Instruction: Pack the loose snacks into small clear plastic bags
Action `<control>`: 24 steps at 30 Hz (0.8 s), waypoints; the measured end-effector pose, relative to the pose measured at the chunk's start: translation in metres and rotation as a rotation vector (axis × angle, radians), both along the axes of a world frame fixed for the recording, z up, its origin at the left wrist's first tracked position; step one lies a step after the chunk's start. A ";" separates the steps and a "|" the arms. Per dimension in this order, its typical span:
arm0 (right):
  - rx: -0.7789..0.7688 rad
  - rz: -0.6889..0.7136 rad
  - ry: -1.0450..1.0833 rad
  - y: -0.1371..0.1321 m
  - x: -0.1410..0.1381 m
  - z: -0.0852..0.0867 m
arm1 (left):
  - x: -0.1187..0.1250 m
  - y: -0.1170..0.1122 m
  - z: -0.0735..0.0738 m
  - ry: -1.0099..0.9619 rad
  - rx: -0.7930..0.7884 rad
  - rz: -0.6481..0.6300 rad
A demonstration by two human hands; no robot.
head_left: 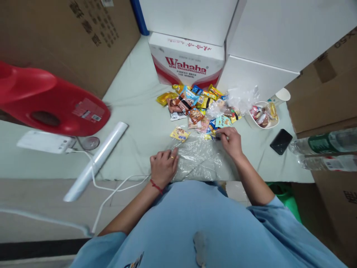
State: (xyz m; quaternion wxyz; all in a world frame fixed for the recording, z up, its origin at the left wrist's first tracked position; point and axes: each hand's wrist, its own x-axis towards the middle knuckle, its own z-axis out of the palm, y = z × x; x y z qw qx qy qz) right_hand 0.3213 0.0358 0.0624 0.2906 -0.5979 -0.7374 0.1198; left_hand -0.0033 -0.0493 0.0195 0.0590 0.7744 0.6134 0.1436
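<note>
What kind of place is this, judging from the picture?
Probably a storeroom or packing corner: brown cardboard cartons, a Wahaha water box, and a heap of snack packets on the cloth-covered surface.

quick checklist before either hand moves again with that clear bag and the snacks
1. Left hand on the clear plastic bag: ok, its fingers lie on the bag's left edge. Whether they grip it: cannot tell.
2. Right hand has hold of something: ok, its fingertips are closed on a small packet at the near edge of the snack pile.
3. Bag mouth open: cannot tell, the film lies flat and crumpled.
4. Black phone out of the right hand's way: ok, it lies apart to the right.
5. White cable away from the left hand: not ok, it runs right up to the wrist.
</note>
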 end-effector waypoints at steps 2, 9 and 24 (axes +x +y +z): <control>-0.043 0.043 -0.072 0.043 -0.034 0.011 | 0.002 0.004 -0.003 0.017 -0.014 0.000; -0.012 -0.125 -0.170 0.168 -0.133 0.017 | 0.000 0.004 -0.017 -0.069 0.027 -0.076; -0.056 0.200 0.185 0.032 -0.041 0.050 | -0.003 0.007 -0.015 -0.162 -0.090 -0.114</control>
